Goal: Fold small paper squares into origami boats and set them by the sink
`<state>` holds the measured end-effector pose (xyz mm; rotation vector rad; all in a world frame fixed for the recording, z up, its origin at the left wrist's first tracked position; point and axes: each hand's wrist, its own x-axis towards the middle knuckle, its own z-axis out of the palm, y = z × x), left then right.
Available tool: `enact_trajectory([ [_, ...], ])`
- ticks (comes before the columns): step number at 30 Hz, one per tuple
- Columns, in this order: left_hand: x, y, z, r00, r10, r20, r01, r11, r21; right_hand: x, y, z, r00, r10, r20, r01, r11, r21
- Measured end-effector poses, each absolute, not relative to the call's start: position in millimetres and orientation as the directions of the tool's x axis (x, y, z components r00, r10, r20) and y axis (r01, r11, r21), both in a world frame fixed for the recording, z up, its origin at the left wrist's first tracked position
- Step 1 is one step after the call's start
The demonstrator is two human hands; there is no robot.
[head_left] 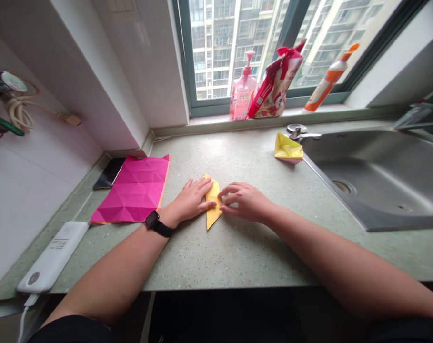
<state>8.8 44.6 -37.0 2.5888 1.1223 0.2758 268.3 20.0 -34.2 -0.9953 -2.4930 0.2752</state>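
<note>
A narrow piece of folded yellow paper (213,194) with a pointed lower end lies on the counter between my hands. My left hand (190,199) rests flat across its left side, fingers stretched and thumb apart, pressing it against the counter. On the other side, my right hand (244,202) has its fingers bent, their tips at the paper's right edge. A gap shows between that thumb and the forefinger, and the paper does not appear pinched. Some of the paper's upper left is hidden under my left fingers.
Creased magenta paper (137,186) partly covers a dark phone (109,174) at left. A white power bank (54,257) lies nearer. A folded yellow paper box (288,148) stands beside the steel sink (387,176). A pump bottle (242,93), red bag (276,85) and orange-white bottle (327,83) line the sill.
</note>
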Motion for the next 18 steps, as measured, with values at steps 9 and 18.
enact_trajectory([
  [9,1,37,-32,0.42,0.854,0.308,0.679,-0.521,0.518,273,22,-34,-0.418,0.852,0.315,0.706,0.523,-0.478],
  [18,13,20,-28,0.611,0.731,0.304,0.534,-0.664,0.523,268,19,-32,-0.443,0.864,0.241,0.688,0.5,-0.526],
])
